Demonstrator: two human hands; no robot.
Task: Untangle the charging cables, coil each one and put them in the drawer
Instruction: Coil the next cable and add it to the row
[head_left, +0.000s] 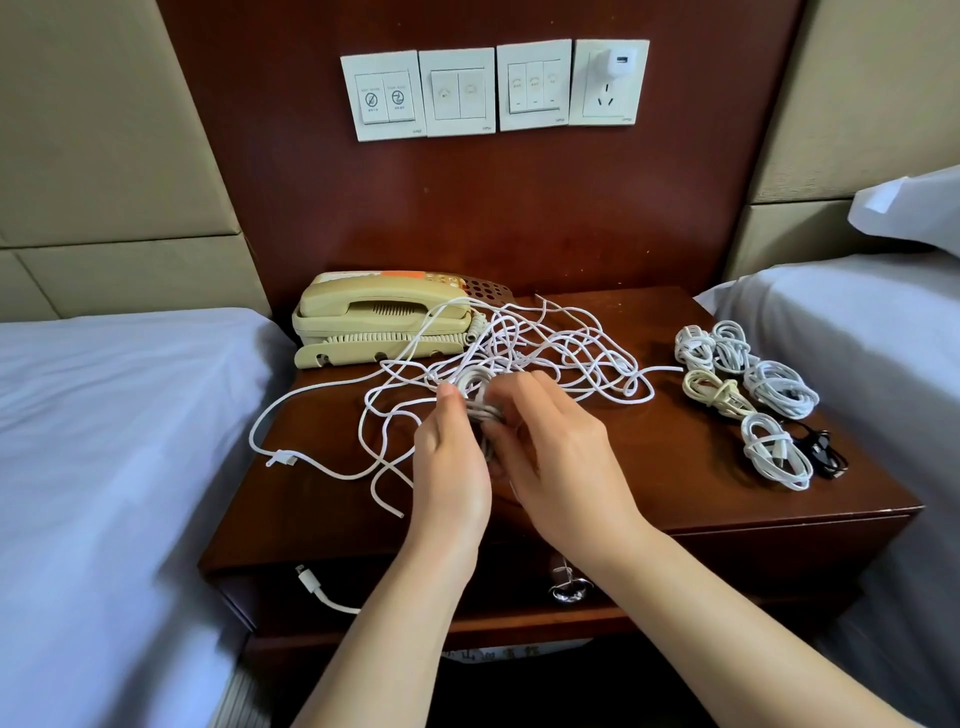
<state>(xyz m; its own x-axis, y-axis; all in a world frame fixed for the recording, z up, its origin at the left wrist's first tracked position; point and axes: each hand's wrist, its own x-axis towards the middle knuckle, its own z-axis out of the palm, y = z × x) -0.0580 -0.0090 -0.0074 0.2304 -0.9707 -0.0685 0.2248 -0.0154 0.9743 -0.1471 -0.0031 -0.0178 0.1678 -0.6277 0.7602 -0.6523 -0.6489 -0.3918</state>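
Note:
A loose tangle of white charging cables (545, 343) spreads over the middle of the wooden nightstand (675, 467). My left hand (449, 457) and my right hand (556, 447) meet at the tangle's front and both hold a small white coil (475, 392) between their fingers. Several finished coils (748, 384) lie in a group at the right of the top, with a black one (821, 449) at the front. One white plug end (283, 460) lies at the left edge. Another plug (311, 582) hangs over the drawer front (675, 566).
A beige telephone (384, 322) stands at the back left of the nightstand. Beds with white sheets flank it left (104, 441) and right (857, 322). Wall switches and a socket with a charger (613, 65) sit above. The drawer has a metal handle (569, 590).

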